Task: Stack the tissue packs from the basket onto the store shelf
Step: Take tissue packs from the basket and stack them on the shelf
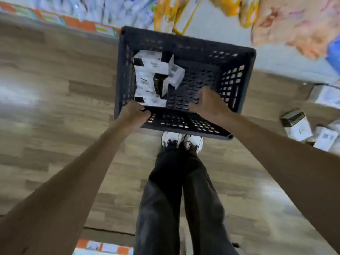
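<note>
A dark plastic basket (pixel 185 45) with perforated walls stands on the wooden floor in front of my feet. Several white tissue packs (pixel 147 80) lie along its left inner side, one of them tilted (pixel 175 72). My left hand (pixel 133 115) grips the basket's near rim at the left corner, fingers curled over the edge. My right hand (pixel 209 104) hovers over the near right part of the basket with relaxed, spread fingers and holds nothing. The view is motion-blurred.
A low shelf (pixel 217 34) with colourful packaged goods (pixel 287 21) runs behind the basket, with price labels (pixel 73 22) on its edge at the left. More white packs (pixel 298 124) lie on the floor at the right. Another shelf edge (pixel 103 247) shows at the bottom.
</note>
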Tool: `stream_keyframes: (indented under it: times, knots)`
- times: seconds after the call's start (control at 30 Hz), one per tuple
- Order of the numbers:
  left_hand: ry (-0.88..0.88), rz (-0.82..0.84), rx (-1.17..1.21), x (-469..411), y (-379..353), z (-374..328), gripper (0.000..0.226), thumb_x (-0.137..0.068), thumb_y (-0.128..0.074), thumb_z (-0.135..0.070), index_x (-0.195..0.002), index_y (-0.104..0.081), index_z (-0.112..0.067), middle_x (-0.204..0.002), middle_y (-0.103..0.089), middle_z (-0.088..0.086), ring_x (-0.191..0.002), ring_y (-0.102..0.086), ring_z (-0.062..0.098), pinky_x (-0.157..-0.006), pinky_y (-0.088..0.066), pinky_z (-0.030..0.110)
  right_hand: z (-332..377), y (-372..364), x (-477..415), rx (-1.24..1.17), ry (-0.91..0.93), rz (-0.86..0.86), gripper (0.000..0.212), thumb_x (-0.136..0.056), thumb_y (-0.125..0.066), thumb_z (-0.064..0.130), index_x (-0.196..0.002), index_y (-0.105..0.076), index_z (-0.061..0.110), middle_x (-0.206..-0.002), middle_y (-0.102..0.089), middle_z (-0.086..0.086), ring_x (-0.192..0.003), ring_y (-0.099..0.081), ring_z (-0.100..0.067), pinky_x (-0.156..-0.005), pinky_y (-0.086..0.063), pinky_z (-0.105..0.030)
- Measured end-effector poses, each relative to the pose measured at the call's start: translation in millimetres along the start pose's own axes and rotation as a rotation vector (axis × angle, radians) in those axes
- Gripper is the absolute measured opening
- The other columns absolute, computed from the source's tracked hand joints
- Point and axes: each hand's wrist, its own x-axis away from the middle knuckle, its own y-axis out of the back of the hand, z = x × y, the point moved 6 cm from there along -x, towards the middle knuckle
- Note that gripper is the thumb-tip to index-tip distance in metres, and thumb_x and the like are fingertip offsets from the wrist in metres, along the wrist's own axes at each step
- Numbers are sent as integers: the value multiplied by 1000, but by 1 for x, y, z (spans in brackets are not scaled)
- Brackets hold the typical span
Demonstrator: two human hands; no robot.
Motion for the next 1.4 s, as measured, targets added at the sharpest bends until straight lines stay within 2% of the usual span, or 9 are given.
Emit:
stream_keyframes:
  times: [0.13, 0.23, 0.37, 0.47, 0.53, 0.63, 0.7, 1.1, 1.4]
  knots:
    - [151, 0, 311, -90, -39, 20, 12, -86, -67, -19, -83, -59, -11, -86, -58, 10, -73, -57, 21, -76, -50, 32, -37, -46, -90, -87, -49, 14, 51, -91, -63, 39, -126, -40, 10, -106, -43, -2, -91, -47, -18, -76, -44, -37]
    - [178, 87, 543, -145, -71, 16, 38, -85, -71, -25, -116, -58, -8, -110, -62, 9, -89, -61, 16, -81, -56, 27, -47, -60, -146, -120, -26, -13, 58, -87, -67, 40, -126, -37, 9, -113, -39, -2, -98, -46, -18, -75, -39, -32]
    - [138, 147, 588, -185, -85, 2, 46, -83, -67, -46, -121, -55, -24, -108, -57, -2, -103, -61, 18, -96, -53, 37, -27, -61, -211, -288, -12, 34, 44, -82, -70, 45, -107, -47, 16, -103, -47, 0, -88, -50, -13, -73, -42, -31]
    - [99, 210, 618, -194, -97, -14, 46, -100, -48, -34, -144, -36, -26, -123, -49, -8, -69, -55, -10, -68, -52, 6, -5, -58, -241, -684, -158, 76, 37, -86, -65, 46, -104, -56, 15, -93, -59, 1, -81, -62, -13, -68, -57, -26]
    - [85, 176, 659, -194, -98, -26, 41, -103, -43, -21, -143, -37, -25, -139, -44, -6, -73, -59, -4, -53, -45, 0, 7, -63, -254, -832, -230, 115, 36, -90, -61, 42, -112, -52, 16, -102, -62, -4, -93, -65, -19, -80, -59, -31]
    - [313, 129, 830, -202, -102, -26, 18, -93, -61, -33, -99, -59, -16, -107, -57, 3, -87, -54, 20, -97, -51, 31, 14, -72, -264, -898, -296, 137, 19, -94, -57, 32, -86, -52, 16, -92, -61, -5, -90, -62, -20, -88, -55, -34]
    - [401, 127, 865, -206, -105, -26, 29, -84, -68, -43, -84, -53, -18, -96, -53, 6, -89, -51, 15, -102, -46, 44, 12, -76, -267, -902, -322, 130, 16, -93, -57, 24, -82, -53, 14, -85, -60, -5, -78, -60, -19, -78, -54, -30]
    - [431, 208, 1055, -188, -130, -25, 22, -81, -70, -36, -88, -59, -18, -110, -61, 4, -88, -60, 20, -79, -55, 33, -38, -80, -226, -1146, -342, 54, 26, -83, -73, 24, -99, -58, 10, -105, -67, -13, -93, -68, -25, -76, -61, -43]
    - [372, 193, 740, -33, -60, -24, 75, -55, -88, -41, -120, -62, -15, -131, -52, 5, -112, -56, 23, -79, -54, 32, -51, 21, -56, -1059, -388, -88, 24, -86, -70, 24, -92, -63, 2, -87, -69, -8, -79, -69, -18, -61, -59, -23]
